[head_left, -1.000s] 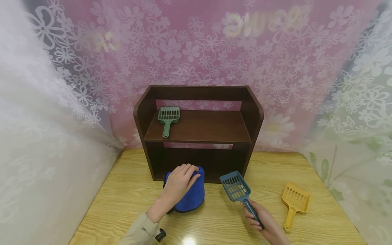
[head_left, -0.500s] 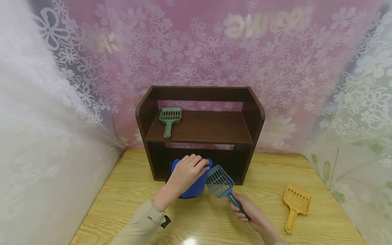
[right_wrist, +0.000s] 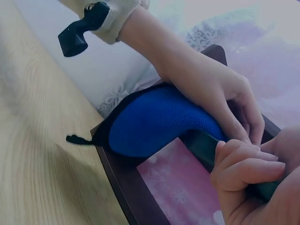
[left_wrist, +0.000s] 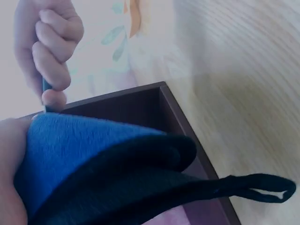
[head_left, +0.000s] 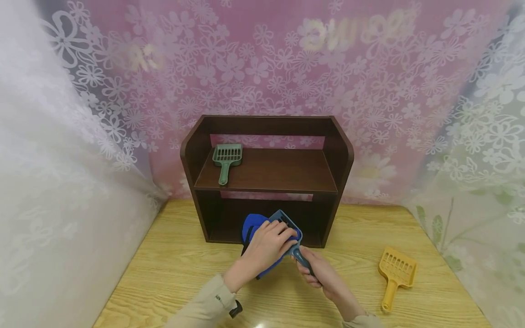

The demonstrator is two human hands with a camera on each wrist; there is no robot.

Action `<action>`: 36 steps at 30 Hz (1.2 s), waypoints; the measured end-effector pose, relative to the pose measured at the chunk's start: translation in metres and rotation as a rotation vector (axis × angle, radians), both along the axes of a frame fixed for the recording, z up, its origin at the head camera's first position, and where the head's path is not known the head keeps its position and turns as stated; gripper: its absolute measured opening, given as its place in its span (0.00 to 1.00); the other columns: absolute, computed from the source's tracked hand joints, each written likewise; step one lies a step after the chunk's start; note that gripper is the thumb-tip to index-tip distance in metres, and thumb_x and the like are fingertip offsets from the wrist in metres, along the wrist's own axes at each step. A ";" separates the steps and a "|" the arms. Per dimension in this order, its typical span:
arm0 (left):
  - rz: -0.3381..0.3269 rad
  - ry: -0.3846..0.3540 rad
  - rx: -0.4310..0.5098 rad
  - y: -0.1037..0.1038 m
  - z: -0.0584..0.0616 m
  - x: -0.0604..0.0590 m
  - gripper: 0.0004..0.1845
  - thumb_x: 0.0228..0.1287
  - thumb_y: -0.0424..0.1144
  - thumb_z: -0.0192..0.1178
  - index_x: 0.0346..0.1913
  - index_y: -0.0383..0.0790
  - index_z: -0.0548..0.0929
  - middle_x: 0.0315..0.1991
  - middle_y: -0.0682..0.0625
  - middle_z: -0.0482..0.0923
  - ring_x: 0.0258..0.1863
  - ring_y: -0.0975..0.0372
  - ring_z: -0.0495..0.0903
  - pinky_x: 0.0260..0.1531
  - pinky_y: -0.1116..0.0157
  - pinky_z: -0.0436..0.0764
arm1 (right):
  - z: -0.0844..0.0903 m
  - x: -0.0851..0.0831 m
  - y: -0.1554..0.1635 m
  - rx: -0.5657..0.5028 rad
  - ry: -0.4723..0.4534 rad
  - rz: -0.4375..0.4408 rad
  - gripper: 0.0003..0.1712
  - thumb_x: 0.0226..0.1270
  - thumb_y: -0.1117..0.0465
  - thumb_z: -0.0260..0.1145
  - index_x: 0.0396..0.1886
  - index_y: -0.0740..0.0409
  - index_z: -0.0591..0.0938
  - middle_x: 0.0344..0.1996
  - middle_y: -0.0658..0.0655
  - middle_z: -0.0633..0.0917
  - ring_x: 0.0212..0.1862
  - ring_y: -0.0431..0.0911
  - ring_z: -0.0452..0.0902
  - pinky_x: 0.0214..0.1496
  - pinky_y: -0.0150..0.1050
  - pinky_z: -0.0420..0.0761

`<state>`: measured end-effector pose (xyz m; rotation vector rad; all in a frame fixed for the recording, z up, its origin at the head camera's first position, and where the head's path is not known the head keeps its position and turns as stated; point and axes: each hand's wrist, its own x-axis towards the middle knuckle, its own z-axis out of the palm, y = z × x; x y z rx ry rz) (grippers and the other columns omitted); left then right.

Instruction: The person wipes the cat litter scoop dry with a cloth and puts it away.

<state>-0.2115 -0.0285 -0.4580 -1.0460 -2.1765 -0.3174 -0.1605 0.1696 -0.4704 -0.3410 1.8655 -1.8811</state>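
Note:
In front of the shelf's lower opening, my left hand (head_left: 268, 243) holds a blue cloth (head_left: 251, 222) with black edging and a small loop. Its fingers bend over the head of a dark blue litter scoop (head_left: 301, 257), with the cloth against the slotted part. My right hand (head_left: 320, 271) grips the scoop by its handle, fingers wrapped round it. The right wrist view has the cloth (right_wrist: 145, 122) curving under the left hand (right_wrist: 206, 89); most of the scoop head is hidden there. In the left wrist view the cloth's black loop (left_wrist: 269, 180) hangs free.
A dark brown two-tier shelf (head_left: 266, 184) stands at the back of the wooden table (head_left: 164, 273). On its upper tier, at left, lies a green litter scoop (head_left: 225, 157). A yellow litter scoop (head_left: 395, 269) lies on the table at right. Flowered curtains (head_left: 254, 59) surround the table.
My left hand has carried the blue cloth rightward to the scoop. My right hand has moved the dark blue scoop left and up, so cloth and scoop head now meet.

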 end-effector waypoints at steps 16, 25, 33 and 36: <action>-0.046 -0.081 0.007 -0.001 -0.001 -0.001 0.11 0.67 0.42 0.69 0.50 0.51 0.85 0.44 0.58 0.85 0.41 0.65 0.81 0.37 0.68 0.72 | 0.003 -0.001 -0.002 0.103 0.059 -0.036 0.26 0.86 0.46 0.41 0.45 0.63 0.74 0.18 0.45 0.66 0.13 0.33 0.54 0.15 0.26 0.56; 0.135 -0.025 0.094 0.003 -0.003 -0.005 0.14 0.62 0.46 0.73 0.45 0.47 0.82 0.37 0.57 0.85 0.35 0.64 0.80 0.34 0.67 0.71 | -0.004 -0.003 -0.012 0.116 0.052 -0.091 0.27 0.85 0.44 0.41 0.44 0.62 0.74 0.18 0.46 0.65 0.13 0.35 0.52 0.15 0.26 0.55; 0.261 0.092 0.112 -0.007 0.005 -0.019 0.14 0.57 0.42 0.77 0.43 0.47 0.83 0.37 0.54 0.83 0.36 0.60 0.81 0.35 0.64 0.73 | -0.004 0.002 -0.019 0.077 0.025 -0.134 0.26 0.85 0.43 0.42 0.42 0.60 0.73 0.17 0.46 0.65 0.13 0.35 0.53 0.14 0.27 0.55; 0.266 0.096 0.132 -0.011 0.008 -0.022 0.15 0.56 0.41 0.78 0.45 0.46 0.85 0.38 0.53 0.84 0.37 0.59 0.81 0.35 0.64 0.73 | -0.003 0.004 -0.019 0.055 0.008 -0.141 0.24 0.85 0.45 0.42 0.41 0.60 0.73 0.17 0.46 0.64 0.13 0.34 0.52 0.14 0.27 0.54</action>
